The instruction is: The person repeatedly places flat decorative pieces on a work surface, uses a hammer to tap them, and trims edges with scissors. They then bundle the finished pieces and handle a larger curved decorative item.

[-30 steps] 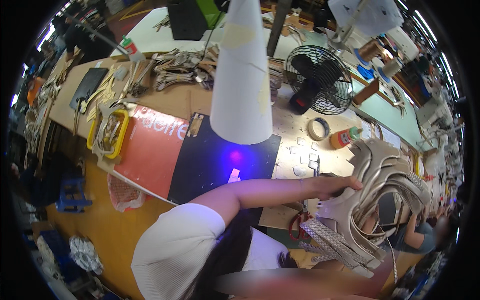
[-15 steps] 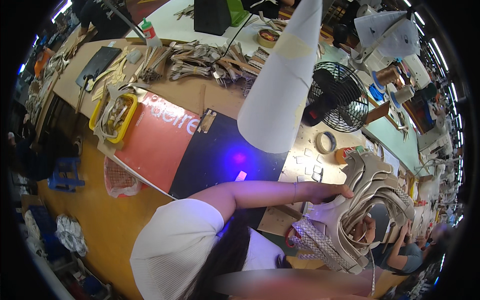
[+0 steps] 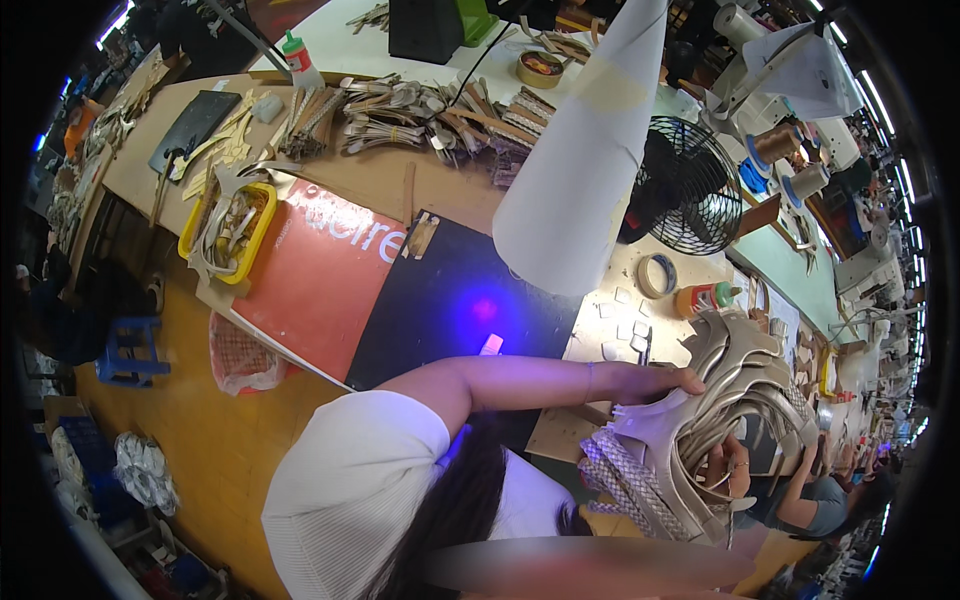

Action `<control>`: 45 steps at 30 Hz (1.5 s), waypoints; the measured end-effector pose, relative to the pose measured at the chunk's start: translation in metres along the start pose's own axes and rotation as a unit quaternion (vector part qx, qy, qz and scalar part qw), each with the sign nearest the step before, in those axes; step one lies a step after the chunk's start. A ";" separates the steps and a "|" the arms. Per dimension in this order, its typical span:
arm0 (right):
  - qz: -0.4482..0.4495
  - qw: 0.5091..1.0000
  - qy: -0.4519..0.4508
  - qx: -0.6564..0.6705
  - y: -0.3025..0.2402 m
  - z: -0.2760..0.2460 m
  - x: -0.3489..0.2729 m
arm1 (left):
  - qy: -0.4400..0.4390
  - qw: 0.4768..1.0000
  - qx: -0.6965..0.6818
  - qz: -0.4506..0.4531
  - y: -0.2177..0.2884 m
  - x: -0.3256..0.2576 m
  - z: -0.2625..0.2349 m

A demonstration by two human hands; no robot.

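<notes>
A big bundle of curved beige leather straps (image 3: 745, 362) is held up at the right. Its outer pieces are smooth, and woven straps (image 3: 622, 472) hang from its left side. Reaching across from the left, my left hand (image 3: 660, 382) is closed on the bundle's upper left edge. My right hand (image 3: 733, 466) shows inside the curve of the straps, its fingers bent round some of them. Straps partly hide that hand.
Near the bundle lie small pale pieces (image 3: 622, 335), a tape roll (image 3: 657, 276) and a green-capped bottle (image 3: 705, 298). A white paper cone (image 3: 565, 200) hangs over the black mat (image 3: 450, 270). A fan (image 3: 690, 185) stands behind. Another person's forearm (image 3: 800, 478) is at right.
My right hand has risen a little inside the bundle and shows more. The bundle has shifted slightly, leaving more of the bottle in sight. My left hand keeps its hold.
</notes>
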State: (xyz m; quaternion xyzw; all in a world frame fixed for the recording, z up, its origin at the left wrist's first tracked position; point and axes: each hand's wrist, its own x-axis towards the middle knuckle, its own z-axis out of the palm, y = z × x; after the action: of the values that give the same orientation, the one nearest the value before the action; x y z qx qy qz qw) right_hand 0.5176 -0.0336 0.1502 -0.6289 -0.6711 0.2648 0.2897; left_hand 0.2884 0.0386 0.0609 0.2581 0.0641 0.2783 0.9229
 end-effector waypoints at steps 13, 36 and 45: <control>-0.058 0.985 0.048 -0.153 -0.031 0.026 -0.052 | 0.031 0.997 -0.062 -0.036 -0.030 -0.012 -0.006; -0.054 0.959 -0.162 0.227 0.018 0.228 0.064 | -0.173 0.941 -0.288 0.032 0.000 -0.081 0.079; -0.165 0.966 -0.112 -0.167 -0.087 0.374 0.155 | 0.046 0.989 -0.119 0.075 0.009 -0.123 0.108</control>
State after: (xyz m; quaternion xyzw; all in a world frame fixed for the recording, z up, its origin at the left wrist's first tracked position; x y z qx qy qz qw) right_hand 0.1806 0.1186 -0.0373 -0.5152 -0.8285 0.1664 0.1430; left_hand 0.2092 -0.0694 0.1550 0.1378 0.0540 0.3640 0.9196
